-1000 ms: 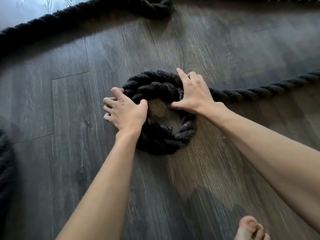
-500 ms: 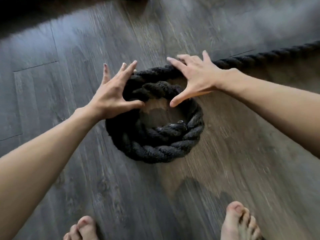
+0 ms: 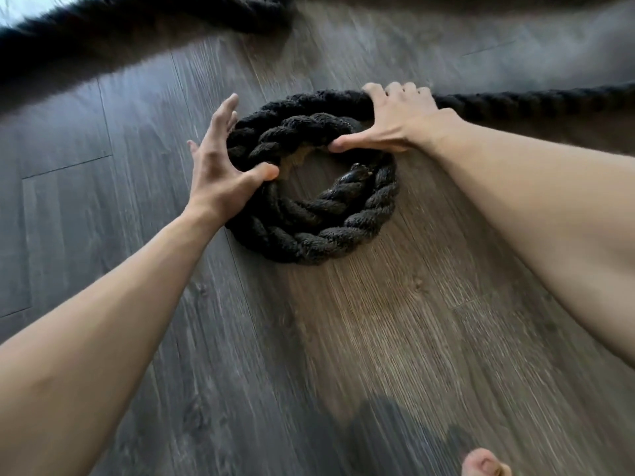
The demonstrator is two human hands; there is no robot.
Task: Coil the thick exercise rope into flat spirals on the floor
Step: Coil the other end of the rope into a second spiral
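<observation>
A thick black twisted rope lies in a small flat coil (image 3: 309,242) of about two turns on the wooden floor, with bare floor showing in its centre. My left hand (image 3: 220,173) touches the coil's left side, fingers straight and spread along the outer turn, thumb on the inner turn. At the coil's top right, my right hand (image 3: 388,121) grips the rope: its fingers curl over the outer turn where the rope leaves the coil, and its thumb presses the inner turn. From there the free rope (image 3: 532,101) runs off to the right edge.
Another stretch of the same black rope (image 3: 86,36) crosses the top left of the view, blurred. The floor is grey-brown wood-look planks (image 3: 378,321). A bare toe (image 3: 484,463) shows at the bottom right.
My right hand moved from hovering open over the coil to gripping the outer turn at the top right. My left hand stayed on the coil's left side. The view shifted slightly.
</observation>
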